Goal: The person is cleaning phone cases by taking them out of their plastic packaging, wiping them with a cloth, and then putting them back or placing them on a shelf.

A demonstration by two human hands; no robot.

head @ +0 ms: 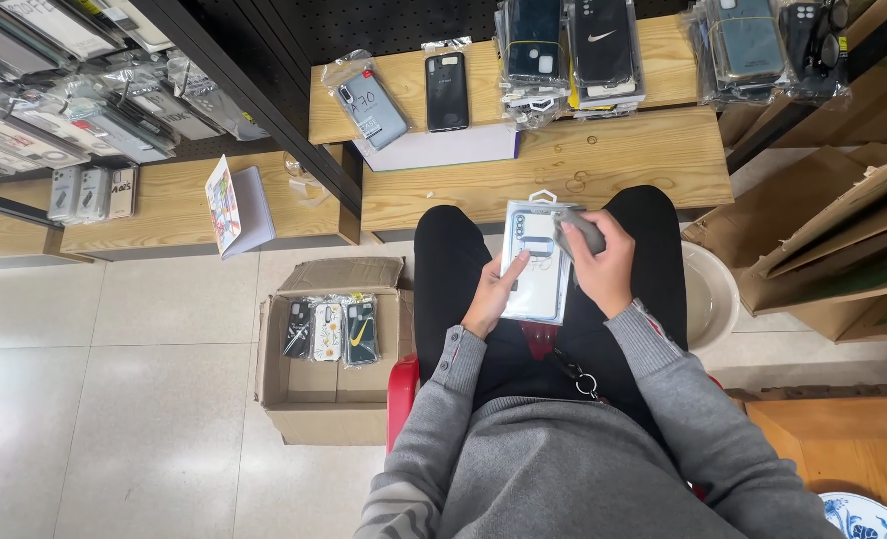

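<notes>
- Head view, frame centre: left hand [490,294] grips the lower left edge of a clear-packaged phone case [534,262] lying over the lap.
- Right hand [600,265] closed around a grey cloth [580,230], pressed on the package's upper right.
- Cardboard box [335,384] of cases lower left.

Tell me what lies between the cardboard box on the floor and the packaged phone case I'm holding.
Head view: your left leg in black trousers lies between the cardboard box and the packaged case.

Bright even light, sharp, slight edge distortion
</notes>
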